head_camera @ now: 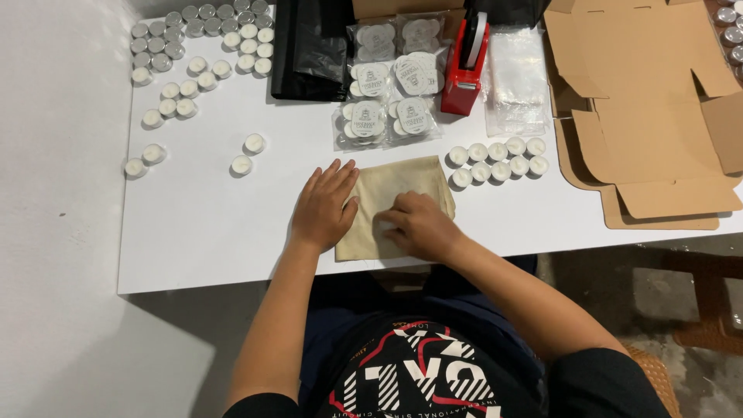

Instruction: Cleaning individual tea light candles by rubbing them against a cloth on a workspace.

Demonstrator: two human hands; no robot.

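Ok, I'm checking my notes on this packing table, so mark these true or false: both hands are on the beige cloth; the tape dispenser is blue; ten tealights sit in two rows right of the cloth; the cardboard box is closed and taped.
1. Both hands rest on the beige cloth: true; the left hand lies flat on its edge, the right hand presses its middle.
2. The tape dispenser is blue: false, it is red.
3. Ten tealights sit in two rows right of the cloth: true.
4. The cardboard box is closed and taped: false, it lies unfolded flat.
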